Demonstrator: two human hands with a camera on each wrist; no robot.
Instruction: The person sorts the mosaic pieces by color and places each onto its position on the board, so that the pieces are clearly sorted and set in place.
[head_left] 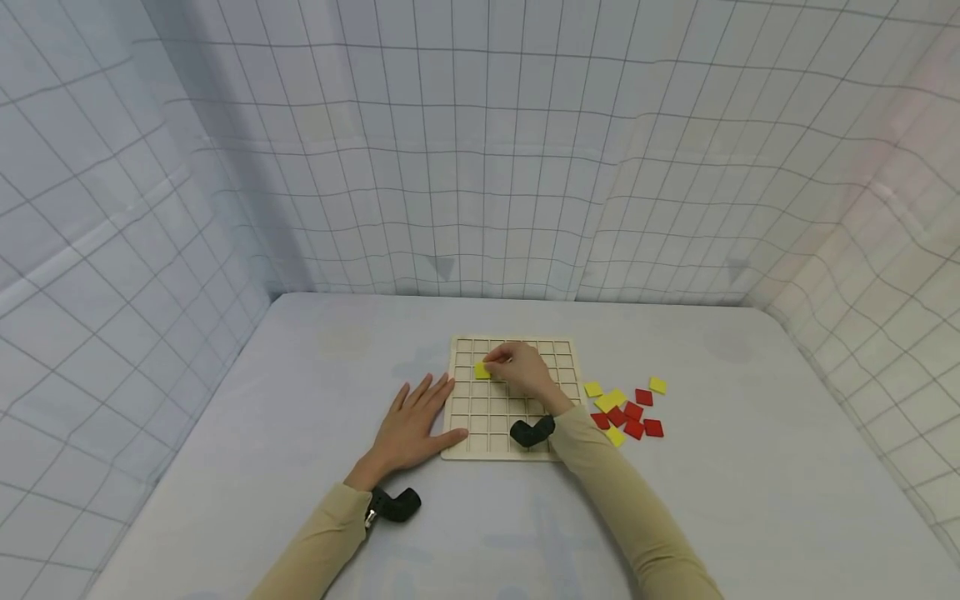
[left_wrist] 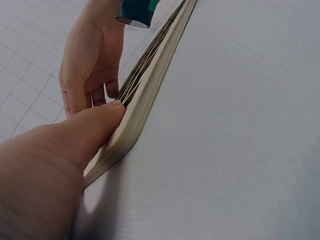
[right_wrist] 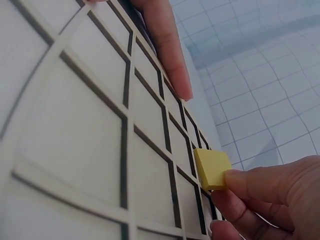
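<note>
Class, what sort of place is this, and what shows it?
Probably a makeshift recording booth, judging by the grid-patterned cloth hanging behind and beside the pale table, and dark wrist-worn devices.

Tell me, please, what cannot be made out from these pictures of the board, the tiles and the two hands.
- Head view: some squares of the board, hidden by the right hand.
- Head view: part of the held yellow tile, covered by that hand.
- Head view: any marks on the loose tiles, too small.
- Left wrist view: part of the left hand, cut off by the left edge.
</note>
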